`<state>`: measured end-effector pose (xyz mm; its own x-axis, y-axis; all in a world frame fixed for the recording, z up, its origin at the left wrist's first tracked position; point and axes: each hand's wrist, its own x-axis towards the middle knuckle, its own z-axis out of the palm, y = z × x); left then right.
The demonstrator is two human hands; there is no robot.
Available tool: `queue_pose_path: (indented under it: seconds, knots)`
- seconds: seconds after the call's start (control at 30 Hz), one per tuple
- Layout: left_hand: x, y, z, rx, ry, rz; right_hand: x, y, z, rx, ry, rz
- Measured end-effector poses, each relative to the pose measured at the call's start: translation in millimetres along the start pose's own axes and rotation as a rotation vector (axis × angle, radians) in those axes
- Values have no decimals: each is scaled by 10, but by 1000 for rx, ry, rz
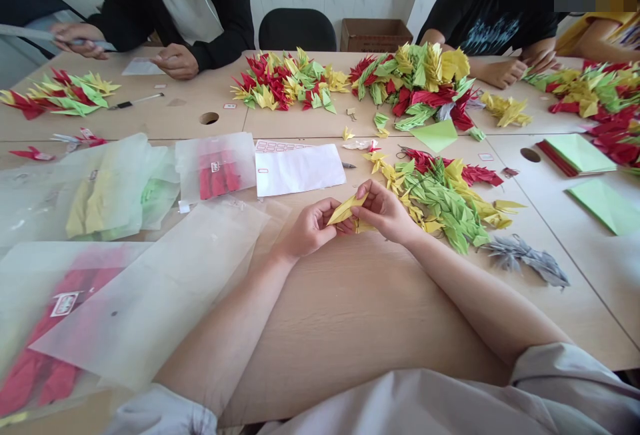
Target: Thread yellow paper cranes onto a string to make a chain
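"Where do you have that folded yellow paper [345, 209]?"

"Just nearer you than the near right corner of the white sheet [303, 171], above the worktop [345, 315]. Your left hand [311, 229] and right hand [385, 212] both have fingers clamped on it."

"Then gentle handling probably suits you: steady it with the left, press each crease with your right thumb, and ease off if the point buckles."
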<state>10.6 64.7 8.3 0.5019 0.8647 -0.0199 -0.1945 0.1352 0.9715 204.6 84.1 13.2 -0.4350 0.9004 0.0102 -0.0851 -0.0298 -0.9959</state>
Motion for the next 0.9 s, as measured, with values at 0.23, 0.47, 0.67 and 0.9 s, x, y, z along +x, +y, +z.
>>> queue_pose_path:
  seconds: [0.23,0.47,0.67,0.9]
  knots:
    - [26,18,10,118,95,-30,-34,41,22,-154,12,-17]
    - [22,-8,-41,65,86,-54,-18,-31,-79,10,-84,42]
    - [28,-49,-9,144,99,-4,-27,-51,-65,-215,-24,-35]
    - [73,-150,-31,191,260,152,-8,-14,-42,-394,-40,-248]
